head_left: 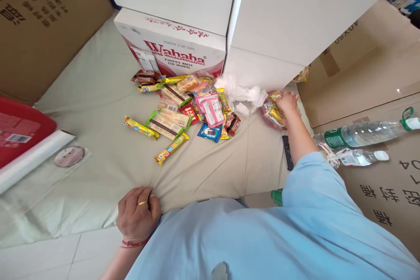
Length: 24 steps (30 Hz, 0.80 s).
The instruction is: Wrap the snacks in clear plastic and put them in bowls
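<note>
My right hand [288, 104] reaches down into a round reddish see-through container [267, 116] of wrapped snacks. Its fingers touch a yellow snack packet [277, 113], but the fingertips are partly hidden, so I cannot tell whether they grip it. At the table's front edge my left hand [138, 212] rests closed on the cloth, wearing a ring and a red wrist cord. Between the hands, farther back, lies a loose pile of snacks: a pink packet [212, 110], a blue packet [210, 132], green-ended packets [169, 123] and yellow sticks [172, 148]. Crumpled white plastic [243, 92] lies beside the container.
A Wahaha carton [177, 50] and white panels [278, 13] stand behind the pile. Clear bottles [370, 134] and cardboard boxes [357, 57] are at right, near a black phone-like object [288, 153]. At left are a red container [24, 127] and a white roll [36, 159].
</note>
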Each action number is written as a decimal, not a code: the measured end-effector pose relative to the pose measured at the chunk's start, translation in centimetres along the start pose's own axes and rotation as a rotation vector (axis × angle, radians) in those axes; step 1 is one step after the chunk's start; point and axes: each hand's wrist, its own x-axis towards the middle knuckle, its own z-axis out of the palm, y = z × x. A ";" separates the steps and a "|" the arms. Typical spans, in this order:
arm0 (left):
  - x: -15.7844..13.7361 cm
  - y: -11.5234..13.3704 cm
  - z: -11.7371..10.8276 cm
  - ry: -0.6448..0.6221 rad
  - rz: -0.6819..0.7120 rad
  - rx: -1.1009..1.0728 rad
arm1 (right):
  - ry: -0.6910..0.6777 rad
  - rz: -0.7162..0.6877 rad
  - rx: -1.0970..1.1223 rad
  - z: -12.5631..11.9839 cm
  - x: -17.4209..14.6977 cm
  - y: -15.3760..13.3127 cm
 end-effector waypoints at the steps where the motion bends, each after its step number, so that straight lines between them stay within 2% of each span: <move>1: -0.1 0.0 0.0 -0.003 -0.005 -0.005 | 0.111 0.001 0.034 -0.7 -0.6 -0.7; 3: -0.3 -0.1 0.1 -0.004 -0.021 -0.021 | 0.260 -0.063 0.135 -2.0 -2.8 -2.9; 4: -0.3 -0.1 0.2 -0.002 -0.029 -0.029 | 0.253 -0.162 0.178 -2.3 -4.2 -4.3; 6: -0.4 -0.1 0.3 0.004 -0.044 -0.039 | 0.085 -0.388 0.223 -2.1 -7.2 -7.2; 8: -0.1 0.0 0.2 0.007 -0.060 -0.065 | -0.118 -0.465 0.200 -1.1 -9.7 -9.7; 10: 0.4 0.2 -0.3 -0.014 -0.110 -0.139 | -0.263 -0.390 0.166 0.1 -11.2 -11.0; 11: 0.6 0.3 -0.8 -0.037 -0.158 -0.196 | -0.290 -0.331 0.163 0.5 -11.6 -11.3; 13: 1.2 0.6 -2.0 -0.102 -0.303 -0.323 | -0.244 -0.205 0.281 0.9 -12.6 -11.0; 15: 1.8 1.0 -3.3 -0.179 -0.484 -0.428 | -0.135 -0.048 0.612 0.6 -14.2 -10.5; 17: 2.7 1.7 -4.3 -0.267 -0.636 -0.524 | -0.139 0.138 1.085 -0.3 -17.1 -10.2; 19: 4.2 2.8 -4.7 -0.371 -0.731 -0.666 | -0.301 0.266 1.473 -1.4 -20.8 -10.6; 20: 5.2 3.5 -4.7 -0.430 -0.760 -0.766 | -0.401 0.304 1.600 -1.9 -22.8 -11.0; 22: 7.5 5.3 -3.9 -0.507 -0.798 -0.989 | -0.553 0.356 1.731 -2.7 -26.4 -12.3; 24: 9.8 7.5 -2.4 -0.563 -0.817 -1.191 | -0.636 0.390 1.765 -3.2 -29.2 -13.8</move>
